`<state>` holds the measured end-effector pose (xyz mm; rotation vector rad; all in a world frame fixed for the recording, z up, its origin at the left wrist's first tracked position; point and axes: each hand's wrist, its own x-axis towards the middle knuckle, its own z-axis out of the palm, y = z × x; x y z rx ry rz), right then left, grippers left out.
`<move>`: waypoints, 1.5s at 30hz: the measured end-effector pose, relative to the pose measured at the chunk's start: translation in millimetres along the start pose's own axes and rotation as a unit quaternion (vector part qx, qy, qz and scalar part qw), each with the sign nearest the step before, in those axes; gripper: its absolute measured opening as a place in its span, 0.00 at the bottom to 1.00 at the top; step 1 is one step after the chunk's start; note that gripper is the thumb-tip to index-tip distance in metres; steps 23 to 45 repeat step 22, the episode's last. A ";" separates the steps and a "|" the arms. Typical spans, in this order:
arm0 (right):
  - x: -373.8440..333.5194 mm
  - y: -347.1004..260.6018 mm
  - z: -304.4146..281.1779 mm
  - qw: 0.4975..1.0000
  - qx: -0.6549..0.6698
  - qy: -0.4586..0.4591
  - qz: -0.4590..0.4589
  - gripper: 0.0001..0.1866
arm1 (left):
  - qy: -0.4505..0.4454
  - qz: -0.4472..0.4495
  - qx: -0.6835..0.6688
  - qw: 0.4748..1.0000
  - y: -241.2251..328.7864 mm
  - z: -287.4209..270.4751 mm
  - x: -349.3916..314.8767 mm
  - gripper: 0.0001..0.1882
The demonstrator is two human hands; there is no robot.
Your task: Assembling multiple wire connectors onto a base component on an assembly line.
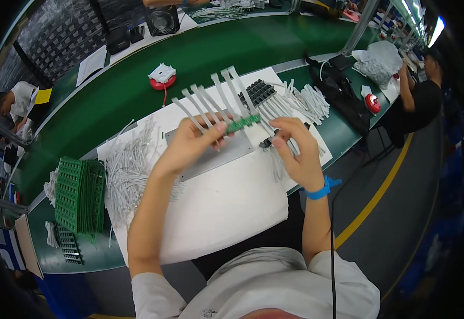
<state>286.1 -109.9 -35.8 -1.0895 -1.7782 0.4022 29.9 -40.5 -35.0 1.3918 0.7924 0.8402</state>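
My left hand (189,142) is closed around the left end of a green circuit board strip (245,123). Several flat white cables (233,87) stand up from this strip, fanning away from me. Just beyond its right end is my right hand (298,151), with curved fingers, the thumb and forefinger apart and nothing visible between them. A blue wrist strap (323,189) circles my right wrist. Beneath the hands lies a grey metal plate (218,162) on a white sheet (232,210). Small black parts (267,142) lie below the strip, near my right hand.
A heap of white cables (131,167) lies left, beside stacked green boards (77,194). More cables (309,103) and a black grid-like block (257,93) lie far right. A black bag (341,95) rests beyond them. A co-worker (428,101) sits at right. A dark cord (332,239) hangs beside my right arm.
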 end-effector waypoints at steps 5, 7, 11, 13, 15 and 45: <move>-36.0 -11.1 19.2 0.973 0.155 0.027 0.167 0.16 | -0.077 -0.025 0.001 0.997 -19.6 35.7 -4.0 0.12; -47.1 -6.6 23.4 0.968 0.161 0.062 0.180 0.17 | -0.084 -0.010 0.041 0.996 -22.7 42.3 -6.7 0.08; -56.1 -12.8 11.8 0.937 0.226 -0.003 0.265 0.15 | -0.124 0.033 0.123 0.984 -19.4 44.4 -12.8 0.06; -65.1 -9.2 15.4 0.935 0.223 -0.010 0.275 0.14 | -0.118 0.044 0.188 0.974 -20.4 47.3 -15.5 0.08; -69.3 -7.4 17.0 0.918 0.243 -0.029 0.312 0.13 | -0.113 0.047 0.276 0.953 -20.6 48.2 -14.7 0.12; -87.7 6.2 30.5 0.935 0.223 -0.006 0.277 0.12 | -0.126 0.103 0.291 0.943 -38.9 59.8 -17.3 0.21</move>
